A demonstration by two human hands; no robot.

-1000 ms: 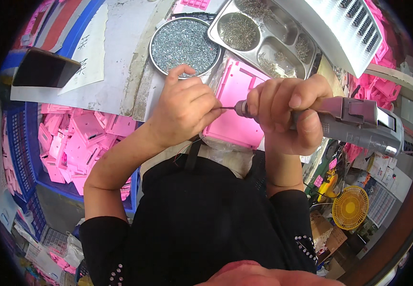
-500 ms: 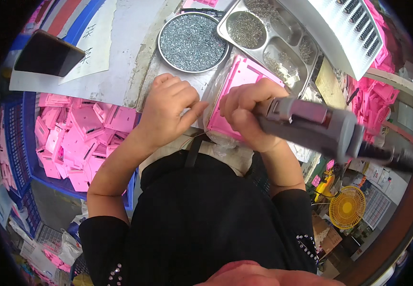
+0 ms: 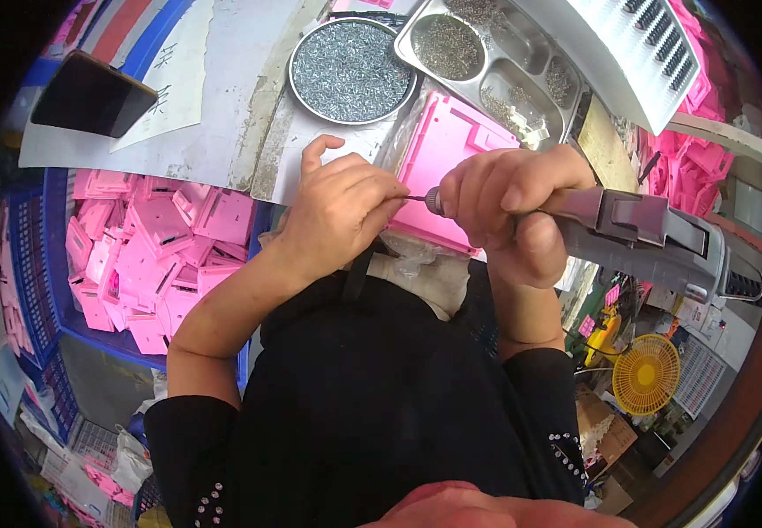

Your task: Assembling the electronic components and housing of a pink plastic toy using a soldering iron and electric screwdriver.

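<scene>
A grey electric screwdriver (image 3: 654,251) lies across in front of me, its body out to the right and its thin bit pointing left. My right hand (image 3: 513,207) is wrapped round the front of its body, near the knurled collar. At the bit's tip, the thumb and fingers of my left hand (image 3: 337,207) are pinched together; whatever small piece they hold is hidden. Below the bit, a pink plastic panel (image 3: 447,132) with raised edges rests on the worktable, with clear plastic film beside it. Short metal screws (image 3: 353,70) fill a round metal dish beyond my left hand.
A steel compartment tray (image 3: 491,75) with small metal parts stands at the back. A black phone (image 3: 92,95) leans at the far left. Pink parts fill a blue crate (image 3: 54,255) on the left. A white board with black springs (image 3: 641,66) and a yellow basket (image 3: 646,374) are rightward.
The screwdriver has swung from tilted and blurred to nearly level, and its bit now shows. My left hand has moved right to the bit's tip, its fingers now pinched.
</scene>
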